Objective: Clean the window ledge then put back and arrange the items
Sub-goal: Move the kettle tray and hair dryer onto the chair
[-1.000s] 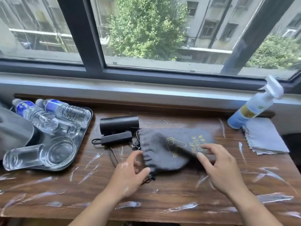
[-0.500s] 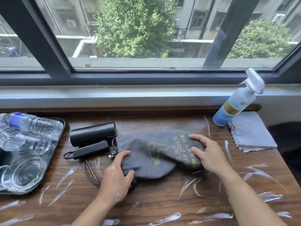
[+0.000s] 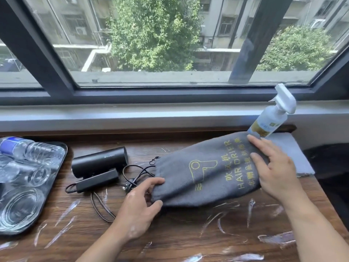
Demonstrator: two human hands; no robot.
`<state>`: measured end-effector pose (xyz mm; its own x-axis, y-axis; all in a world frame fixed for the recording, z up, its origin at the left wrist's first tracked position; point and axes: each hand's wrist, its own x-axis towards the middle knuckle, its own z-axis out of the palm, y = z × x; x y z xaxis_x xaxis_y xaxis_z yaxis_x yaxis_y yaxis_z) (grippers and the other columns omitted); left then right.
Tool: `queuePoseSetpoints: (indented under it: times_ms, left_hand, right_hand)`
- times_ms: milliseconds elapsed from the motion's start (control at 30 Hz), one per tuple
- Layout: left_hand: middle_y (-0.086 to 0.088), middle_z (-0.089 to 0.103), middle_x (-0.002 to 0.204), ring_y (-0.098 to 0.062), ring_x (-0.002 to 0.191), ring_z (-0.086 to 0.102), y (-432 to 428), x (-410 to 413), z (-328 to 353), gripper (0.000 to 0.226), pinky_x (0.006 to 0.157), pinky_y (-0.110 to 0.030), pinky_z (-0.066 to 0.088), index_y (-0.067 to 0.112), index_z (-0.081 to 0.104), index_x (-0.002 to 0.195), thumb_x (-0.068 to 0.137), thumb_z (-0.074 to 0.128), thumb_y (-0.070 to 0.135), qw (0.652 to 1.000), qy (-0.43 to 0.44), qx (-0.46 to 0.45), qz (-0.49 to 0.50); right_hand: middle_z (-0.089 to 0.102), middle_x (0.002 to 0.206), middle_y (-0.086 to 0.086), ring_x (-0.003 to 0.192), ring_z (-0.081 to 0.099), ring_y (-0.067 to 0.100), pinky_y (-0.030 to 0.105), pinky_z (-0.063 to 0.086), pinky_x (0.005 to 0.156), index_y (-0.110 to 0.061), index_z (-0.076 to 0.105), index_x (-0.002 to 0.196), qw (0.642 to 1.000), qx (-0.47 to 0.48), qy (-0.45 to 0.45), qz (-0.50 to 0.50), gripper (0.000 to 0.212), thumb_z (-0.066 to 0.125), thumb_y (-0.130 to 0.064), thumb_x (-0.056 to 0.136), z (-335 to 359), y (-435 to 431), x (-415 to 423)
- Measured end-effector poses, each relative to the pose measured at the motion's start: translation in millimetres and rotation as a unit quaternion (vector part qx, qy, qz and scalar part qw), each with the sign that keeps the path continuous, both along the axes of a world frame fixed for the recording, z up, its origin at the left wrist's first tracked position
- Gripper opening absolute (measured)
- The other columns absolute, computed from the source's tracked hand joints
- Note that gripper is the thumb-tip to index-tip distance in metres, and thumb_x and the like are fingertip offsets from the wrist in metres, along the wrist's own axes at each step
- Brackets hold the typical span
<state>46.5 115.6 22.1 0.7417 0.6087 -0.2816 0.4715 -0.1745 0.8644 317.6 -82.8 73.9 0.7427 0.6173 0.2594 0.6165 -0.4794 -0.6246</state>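
Risk sits at the spray bottle (image 3: 271,118): right hand (image 3: 274,168), flat and spread on the pouch (image 3: 207,173), could topple it; left hand (image 3: 140,207) pinches the pouch's mouth.

Window: my wide dark-framed glass window (image 3: 170,92) spans the view, with two slanted dark mullions.
Sill: a pale grey painted sill (image 3: 132,115) runs below it.
Bench: my dark brown wood-grain bench (image 3: 179,233) shows white streaks.
Outside: leafy green trees (image 3: 154,33), grey apartment blocks, daylight.

L hand (image 3: 140,207) pinches pouch (image 3: 205,178) mouth | R hand (image 3: 273,167) flat on pouch | dryer (image 3: 100,163) beside
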Motion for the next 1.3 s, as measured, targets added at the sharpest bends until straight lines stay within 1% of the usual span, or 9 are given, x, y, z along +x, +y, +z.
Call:
queuePoseSetpoints:
  times_ms: [167,367,533,700,867,1000,1133,1233,1300]
  left_hand:
    - [0.001,0.075,0.097,-0.018,0.083,0.071,-9,16,27,0.051,0.076,-0.022,0.057,0.041,0.071,0.105,0.080,0.067,-0.003,0.996,-0.083,-0.037,-0.002]
    - [0.002,0.078,0.095,-0.007,0.086,0.072,13,10,69,0.033,0.074,-0.014,0.055,0.017,0.075,0.100,0.075,0.072,-0.004,0.975,-0.201,-0.076,0.064]
    - [-0.001,0.080,0.093,-0.008,0.081,0.074,41,-10,114,0.043,0.069,-0.016,0.058,0.019,0.076,0.096,0.084,0.065,-0.021,0.968,-0.242,-0.030,0.060]
    - [-0.004,0.078,0.104,-0.017,0.102,0.071,84,-55,126,0.049,0.082,-0.024,0.060,0.029,0.077,0.104,0.082,0.063,-0.013,0.948,-0.302,-0.007,0.104]
    - [-0.001,0.075,0.118,-0.012,0.105,0.072,117,-106,96,0.059,0.091,-0.021,0.057,0.032,0.074,0.116,0.090,0.056,-0.019,0.966,-0.208,-0.030,0.151]
    - [0.010,0.076,0.112,-0.009,0.096,0.074,120,-128,59,0.059,0.083,-0.022,0.058,0.031,0.067,0.124,0.076,0.078,0.000,0.982,-0.111,-0.072,0.136]
    - [-0.008,0.074,0.117,-0.017,0.100,0.075,98,-131,18,0.059,0.086,-0.027,0.059,0.024,0.059,0.128,0.074,0.078,0.008,0.981,-0.067,-0.156,0.097]
    - [-0.003,0.073,0.110,-0.011,0.093,0.073,78,-128,1,0.057,0.083,-0.016,0.054,0.033,0.053,0.127,0.082,0.081,0.013,0.989,0.011,-0.129,0.066]
    - [0.015,0.063,0.101,-0.008,0.083,0.066,70,-122,3,0.060,0.077,-0.015,0.044,0.036,0.047,0.136,0.087,0.079,0.021,0.995,0.061,-0.041,0.065]
  right_hand:
    - [0.058,0.124,-0.017,0.116,0.053,-0.002,0.007,0.031,0.105,-0.014,0.064,0.131,0.994,0.091,-0.055,-0.031,0.043,0.061,0.005,0.092,29,-10,10]
    - [0.062,0.128,-0.009,0.120,0.055,0.000,0.009,0.034,0.105,-0.023,0.062,0.131,0.992,0.119,0.015,-0.038,0.046,0.063,0.001,0.093,35,-6,4]
    - [0.055,0.124,-0.029,0.114,0.050,-0.020,0.001,0.032,0.098,-0.036,0.055,0.128,0.983,0.156,0.093,-0.008,0.049,0.065,-0.002,0.094,41,21,-12]
    - [0.051,0.139,-0.022,0.128,0.047,-0.008,0.008,0.032,0.106,-0.036,0.048,0.139,0.975,0.129,0.156,0.089,0.062,0.073,-0.010,0.089,27,67,-49]
    - [0.046,0.145,-0.016,0.132,0.043,-0.004,0.009,0.030,0.107,-0.037,0.044,0.144,0.969,0.079,0.185,0.147,0.074,0.080,-0.016,0.083,-9,107,-93]
    - [0.043,0.148,-0.017,0.133,0.040,-0.009,0.002,0.025,0.105,-0.048,0.041,0.139,0.974,0.030,0.188,0.121,0.083,0.083,-0.010,0.078,-23,100,-111]
    - [0.045,0.146,-0.022,0.123,0.046,-0.017,0.000,0.033,0.096,-0.049,0.038,0.144,0.966,-0.006,0.247,0.078,0.094,0.088,-0.017,0.071,-25,67,-119]
    - [0.048,0.141,-0.021,0.111,0.066,0.005,0.026,0.053,0.096,-0.062,0.032,0.142,0.939,-0.044,0.340,0.036,0.109,0.093,-0.049,0.054,-35,36,-124]
    - [0.048,0.142,-0.016,0.088,0.072,0.030,0.048,0.059,0.085,-0.065,0.031,0.139,0.928,-0.070,0.366,0.024,0.110,0.095,-0.040,0.054,-44,18,-127]
